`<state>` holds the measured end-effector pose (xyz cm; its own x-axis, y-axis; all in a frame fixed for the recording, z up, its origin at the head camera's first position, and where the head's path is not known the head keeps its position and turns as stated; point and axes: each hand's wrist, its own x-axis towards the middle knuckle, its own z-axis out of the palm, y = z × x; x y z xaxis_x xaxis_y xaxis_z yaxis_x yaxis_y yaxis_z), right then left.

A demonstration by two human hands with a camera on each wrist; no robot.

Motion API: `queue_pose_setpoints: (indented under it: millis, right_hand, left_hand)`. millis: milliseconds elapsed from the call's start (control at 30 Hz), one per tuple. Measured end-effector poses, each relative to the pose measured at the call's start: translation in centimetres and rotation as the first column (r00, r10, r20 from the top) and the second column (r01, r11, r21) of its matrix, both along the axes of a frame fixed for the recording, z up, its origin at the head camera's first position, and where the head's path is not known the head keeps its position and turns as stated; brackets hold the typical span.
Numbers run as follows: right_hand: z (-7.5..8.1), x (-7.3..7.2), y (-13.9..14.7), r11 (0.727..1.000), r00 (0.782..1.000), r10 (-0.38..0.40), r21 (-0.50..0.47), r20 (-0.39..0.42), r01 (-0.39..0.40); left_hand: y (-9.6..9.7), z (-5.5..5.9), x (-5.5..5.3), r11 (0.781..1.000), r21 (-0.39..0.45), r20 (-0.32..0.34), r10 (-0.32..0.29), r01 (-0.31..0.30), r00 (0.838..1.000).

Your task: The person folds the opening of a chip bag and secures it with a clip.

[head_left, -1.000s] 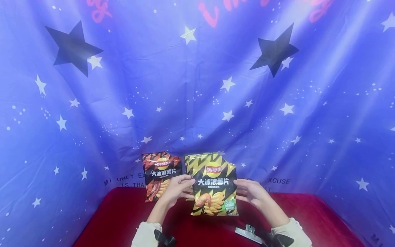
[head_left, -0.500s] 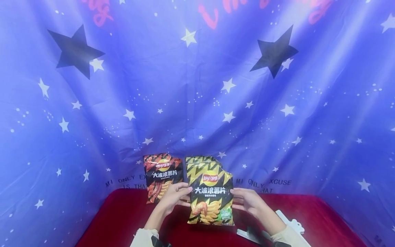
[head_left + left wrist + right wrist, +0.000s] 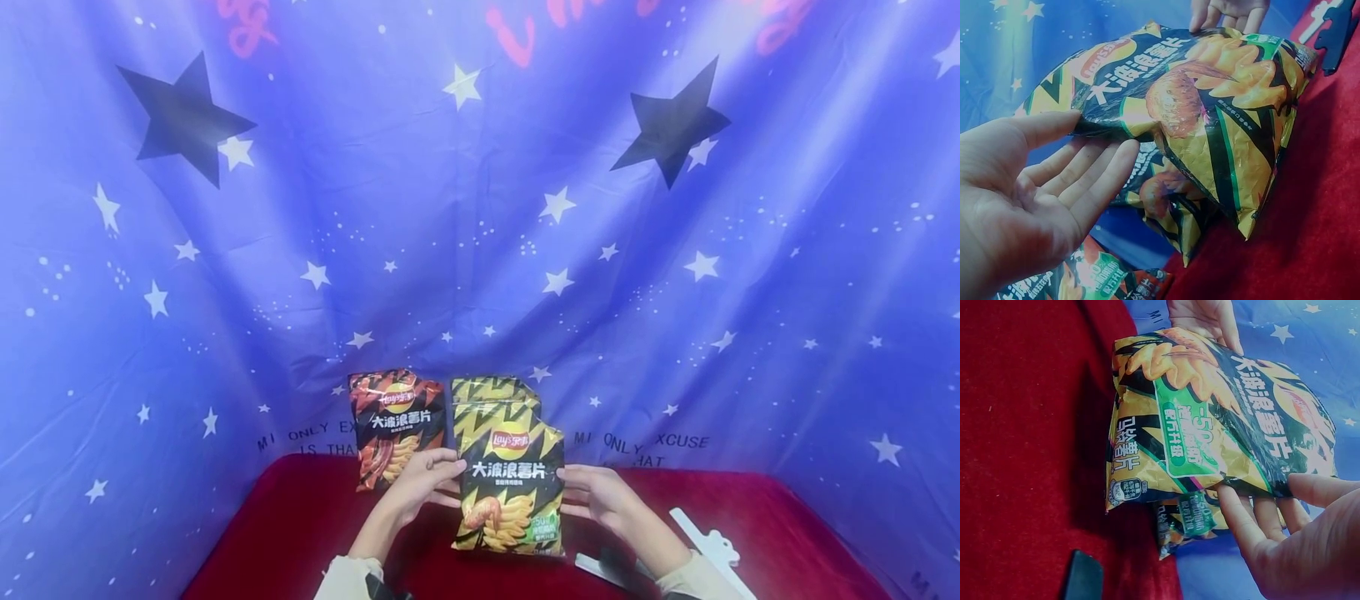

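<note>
Between my two hands is a yellow-and-black bag of potato chips (image 3: 510,479), its printed front facing me. My left hand (image 3: 416,487) grips the bag's left edge, thumb in front and fingers behind, as the left wrist view also shows. On the opposite edge, my right hand (image 3: 603,492) pinches it the same way; in the right wrist view several fingers go under the bag (image 3: 1210,425). A second yellow-and-black chip bag (image 3: 491,389) stands behind, mostly hidden by the held one. To the left stands a red-and-black chip bag (image 3: 393,421), partly covered by my left hand.
A red cloth (image 3: 780,517) covers the table. Right of my right forearm lies a white strip with a notched edge (image 3: 708,550). A pale strip (image 3: 600,575) with a dark part lies nearer, partly hidden. A blue star-printed curtain (image 3: 465,208) hangs behind and at both sides.
Both hands have brought the held chip bag lower, nearer to me and slightly left. More of the yellow bag behind shows. The white notched strip has come into view beside the right forearm.
</note>
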<state>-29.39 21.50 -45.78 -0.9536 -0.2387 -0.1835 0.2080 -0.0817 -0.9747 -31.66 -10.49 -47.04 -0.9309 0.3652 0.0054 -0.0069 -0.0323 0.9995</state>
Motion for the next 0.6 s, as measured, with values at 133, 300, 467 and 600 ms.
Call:
queue_pose_setpoints:
  millis: [133,300,467,600]
  right_hand:
    - [-0.5,-0.1,-0.1,1.0,1.0,-0.001,0.002,0.011,0.001]
    - [-0.9,0.0,0.0,1.0,1.0,0.001,0.0,0.02,-0.001]
    - [-1.3,0.0,-0.1,1.0,1.0,0.014,0.001,0.021,-0.014]
    - [-1.7,0.0,-0.3,1.0,1.0,0.011,0.0,0.024,-0.011]
  left_hand:
    - [-0.1,-0.3,-0.1,1.0,0.007,0.022,-0.015,0.015,1.0]
    - [-0.2,-0.7,-0.1,1.0,0.009,0.034,-0.022,0.022,0.999]
    - [-0.3,-1.1,-0.1,1.0,0.004,0.043,-0.02,0.02,0.999]
    - [-0.5,-1.6,-0.1,1.0,-0.002,0.053,-0.01,0.01,0.999]
